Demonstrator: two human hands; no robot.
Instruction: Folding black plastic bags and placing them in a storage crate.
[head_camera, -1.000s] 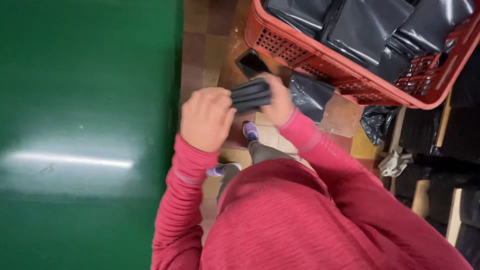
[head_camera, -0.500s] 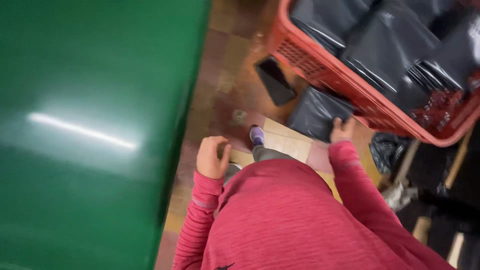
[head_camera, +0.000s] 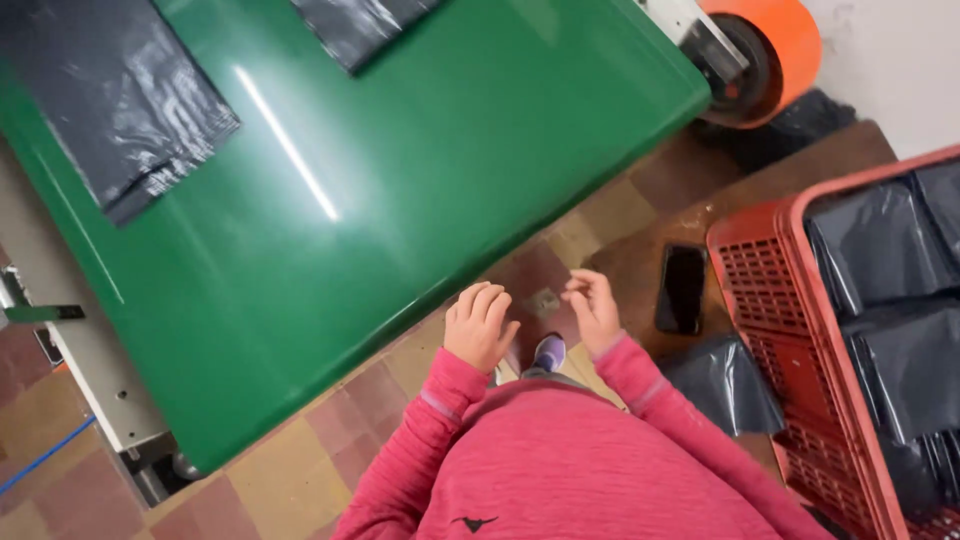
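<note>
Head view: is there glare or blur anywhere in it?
Head view: a bright streak of glare runs across the green belt; the black bags on it shine faintly; both hands, left and right, look sharp; the crate at the right edge is slightly soft.

I wore a heathered pink-red long-sleeved top (head_camera: 590, 470), its sleeves ending in snug cuffs just behind my bare fingers (head_camera: 478, 300), with a small dark emblem on the fabric. Just below my fingers showed a purple shoe (head_camera: 548, 352).
</note>
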